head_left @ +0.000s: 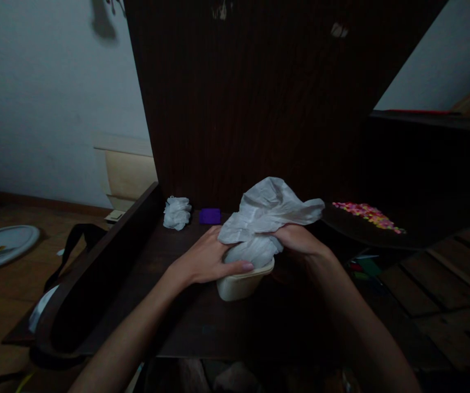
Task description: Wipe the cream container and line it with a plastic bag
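In front of me a small cream container (241, 287) with rounded corners stands on the dark wooden surface. A sheet of crumpled white tissue paper (265, 210) bulges out of its top. My left hand (208, 256) grips the container's left side, its thumb lying across the rim and paper. The paper hides some of its fingertips. My right hand (300, 240) is at the right of the paper, closed on it from underneath, with its fingers mostly covered. Farther back lie a second crumpled wad of white paper (177, 213) and a small purple block (209, 216).
A tall dark wooden panel (251, 109) rises behind the surface, and a raised wooden side (107, 262) bounds the left. To the right, small pink and yellow pieces (369, 215) lie on a dark surface. A white oval lid-like object (5, 245) lies on the floor.
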`<action>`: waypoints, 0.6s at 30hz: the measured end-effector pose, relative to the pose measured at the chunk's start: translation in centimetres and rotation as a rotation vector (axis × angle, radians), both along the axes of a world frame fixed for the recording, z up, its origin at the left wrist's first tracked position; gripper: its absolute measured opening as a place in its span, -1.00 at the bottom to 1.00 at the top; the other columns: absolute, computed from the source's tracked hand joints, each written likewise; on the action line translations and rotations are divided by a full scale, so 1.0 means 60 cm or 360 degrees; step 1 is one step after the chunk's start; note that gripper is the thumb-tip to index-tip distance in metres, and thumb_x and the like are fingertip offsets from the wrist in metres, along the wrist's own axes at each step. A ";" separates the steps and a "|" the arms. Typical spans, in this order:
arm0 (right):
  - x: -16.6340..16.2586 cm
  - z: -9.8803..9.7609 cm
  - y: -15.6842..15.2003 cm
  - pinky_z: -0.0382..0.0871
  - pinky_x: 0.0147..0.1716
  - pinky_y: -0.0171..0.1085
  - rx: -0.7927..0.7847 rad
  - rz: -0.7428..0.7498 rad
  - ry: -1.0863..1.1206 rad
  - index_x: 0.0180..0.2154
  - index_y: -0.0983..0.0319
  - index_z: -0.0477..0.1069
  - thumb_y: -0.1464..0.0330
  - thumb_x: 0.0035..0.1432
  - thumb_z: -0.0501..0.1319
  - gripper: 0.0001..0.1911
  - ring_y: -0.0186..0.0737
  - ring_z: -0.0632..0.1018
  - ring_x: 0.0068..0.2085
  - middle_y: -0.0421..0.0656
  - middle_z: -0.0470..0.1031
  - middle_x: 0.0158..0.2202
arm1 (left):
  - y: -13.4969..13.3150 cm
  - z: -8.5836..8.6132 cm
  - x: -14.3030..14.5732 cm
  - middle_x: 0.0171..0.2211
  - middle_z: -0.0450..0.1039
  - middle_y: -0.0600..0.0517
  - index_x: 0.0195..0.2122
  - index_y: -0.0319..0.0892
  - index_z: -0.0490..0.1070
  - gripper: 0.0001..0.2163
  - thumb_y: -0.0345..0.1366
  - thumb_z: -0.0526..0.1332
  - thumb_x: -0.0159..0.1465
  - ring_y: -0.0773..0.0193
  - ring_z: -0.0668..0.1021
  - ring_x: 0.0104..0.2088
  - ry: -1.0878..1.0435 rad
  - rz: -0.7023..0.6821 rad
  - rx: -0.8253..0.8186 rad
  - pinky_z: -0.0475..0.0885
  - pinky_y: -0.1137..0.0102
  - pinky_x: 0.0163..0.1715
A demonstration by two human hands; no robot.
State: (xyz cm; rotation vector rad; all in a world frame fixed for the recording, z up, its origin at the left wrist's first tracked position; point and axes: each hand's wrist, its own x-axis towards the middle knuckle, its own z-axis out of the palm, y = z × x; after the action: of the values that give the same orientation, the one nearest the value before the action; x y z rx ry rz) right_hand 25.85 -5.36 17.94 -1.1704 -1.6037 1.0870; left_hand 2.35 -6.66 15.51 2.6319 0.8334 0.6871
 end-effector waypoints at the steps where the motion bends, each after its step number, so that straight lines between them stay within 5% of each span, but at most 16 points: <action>1: 0.001 0.002 0.000 0.28 0.26 0.04 0.0050 -0.0074 -0.0002 -0.11 0.11 0.60 0.21 -0.06 0.42 -0.59 0.04 0.52 0.16 -0.13 0.65 -0.04 | 0.000 0.001 0.000 0.32 0.31 -0.20 0.28 -0.18 0.29 -0.36 0.17 0.15 0.35 -0.14 0.38 0.28 0.0001 0.0010 0.0001 0.26 0.07 0.26; 6: -0.017 0.021 0.005 0.25 0.28 0.08 0.0201 -0.0371 0.0266 -0.01 0.13 0.54 0.10 -0.10 0.41 -0.42 0.07 0.49 0.19 -0.08 0.61 0.03 | -0.001 0.009 0.008 0.03 0.56 -0.17 -0.01 -0.22 0.49 -0.49 0.16 0.17 0.34 -0.10 0.56 0.05 0.0150 -0.0026 -0.0072 0.35 0.10 0.17; 10: -0.031 0.043 0.005 0.33 0.23 0.03 0.0394 -0.0371 0.0452 -0.05 0.13 0.54 0.11 -0.05 0.39 -0.50 0.05 0.52 0.15 -0.11 0.62 -0.03 | -0.001 0.013 0.009 -0.07 0.59 -0.12 -0.08 -0.20 0.48 -0.52 0.16 0.25 0.27 -0.07 0.58 -0.02 0.0145 -0.0016 -0.0077 0.39 0.13 0.12; 18: -0.034 0.045 -0.021 0.33 0.19 0.04 0.0191 0.0336 -0.0195 -0.20 0.18 0.58 0.20 0.08 0.34 -0.74 0.03 0.58 0.00 -0.10 0.64 -0.13 | -0.011 0.043 0.022 -0.03 0.59 -0.12 0.00 -0.15 0.50 -0.55 0.07 0.29 0.25 -0.05 0.62 -0.09 0.0271 0.0024 -0.0119 0.50 0.19 -0.05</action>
State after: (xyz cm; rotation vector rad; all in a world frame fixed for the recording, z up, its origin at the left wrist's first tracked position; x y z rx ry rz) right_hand 23.78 -6.62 20.63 -1.0222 -1.8951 1.0508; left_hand 3.69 -7.32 18.08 2.6459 0.9078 0.4310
